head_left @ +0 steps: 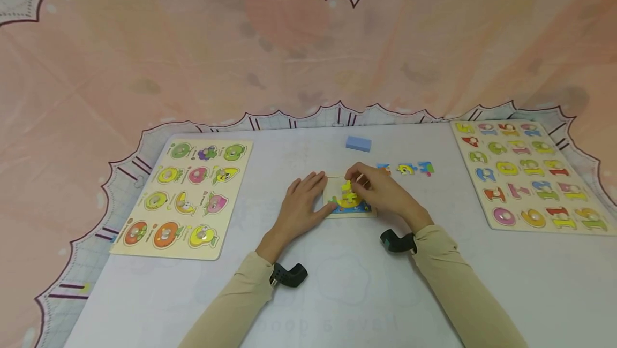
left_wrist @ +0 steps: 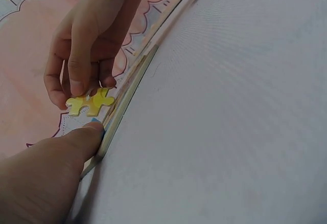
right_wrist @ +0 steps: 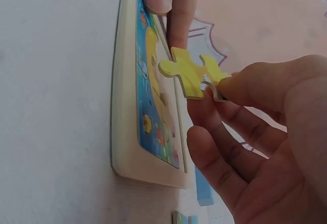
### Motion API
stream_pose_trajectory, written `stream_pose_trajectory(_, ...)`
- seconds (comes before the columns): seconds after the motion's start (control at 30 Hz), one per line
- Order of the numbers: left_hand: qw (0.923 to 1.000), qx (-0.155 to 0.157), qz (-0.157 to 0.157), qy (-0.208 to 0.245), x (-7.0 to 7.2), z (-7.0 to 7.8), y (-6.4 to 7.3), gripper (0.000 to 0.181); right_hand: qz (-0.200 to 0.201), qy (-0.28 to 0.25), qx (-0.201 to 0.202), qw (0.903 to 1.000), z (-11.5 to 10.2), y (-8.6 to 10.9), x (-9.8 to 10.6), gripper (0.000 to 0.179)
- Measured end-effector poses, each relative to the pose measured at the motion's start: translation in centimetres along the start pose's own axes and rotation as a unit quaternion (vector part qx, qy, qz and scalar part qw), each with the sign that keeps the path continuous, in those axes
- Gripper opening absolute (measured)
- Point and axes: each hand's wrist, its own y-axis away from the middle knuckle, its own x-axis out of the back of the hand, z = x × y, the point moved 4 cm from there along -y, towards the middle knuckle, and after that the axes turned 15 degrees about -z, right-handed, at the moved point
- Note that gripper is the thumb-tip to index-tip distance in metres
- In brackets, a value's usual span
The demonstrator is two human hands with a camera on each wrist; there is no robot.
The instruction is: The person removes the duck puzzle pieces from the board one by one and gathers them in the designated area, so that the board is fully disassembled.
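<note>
A yellow jigsaw piece [right_wrist: 188,75] with rounded knobs is pinched between the thumb and fingers of my right hand [head_left: 388,193]. It is held above a small wooden puzzle board [head_left: 349,216], tilted and apart from the surface in the right wrist view. Along the board's bottom, fitted pieces show a blue sea picture [right_wrist: 143,81] with a yellow shape above it; the upper part shows bare wood. My left hand [head_left: 301,201] lies at the board's left side, fingers extended, its thumb [left_wrist: 84,139] resting on the lower left edge. The right hand hides the board's right part.
Three loose jigsaw pieces [head_left: 406,168] lie right of the board, one partly behind my right hand. Behind it is a blue block [head_left: 359,143]. A fruit puzzle board [head_left: 193,251] lies at left, a number puzzle board [head_left: 525,176] at right, on a white table [head_left: 328,278].
</note>
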Motion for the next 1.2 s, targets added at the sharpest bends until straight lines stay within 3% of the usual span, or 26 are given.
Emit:
stream_pose_trajectory(0.47, 1.0, 0.001, -0.001, -0.002, 0.0, 0.0, 0.0, 0.067, 0.003, 0.004, -0.041, 0.9991, 1.2, 0.8, 1.3, 0.017)
stream_pose_trajectory(0.93, 1.0, 0.0, -0.002, 0.001, 0.0, 0.0, 0.1, 0.068, 0.02, -0.002, -0.041, 0.999, 2.5, 2.1, 3.2, 0.016)
stream_pose_trajectory(1.2, 1.0, 0.001, -0.003, -0.004, -0.1, 0.0, 0.1, 0.068, 0.017, -0.008, -0.066, 0.9976, 3.6, 2.7, 4.0, 0.017)
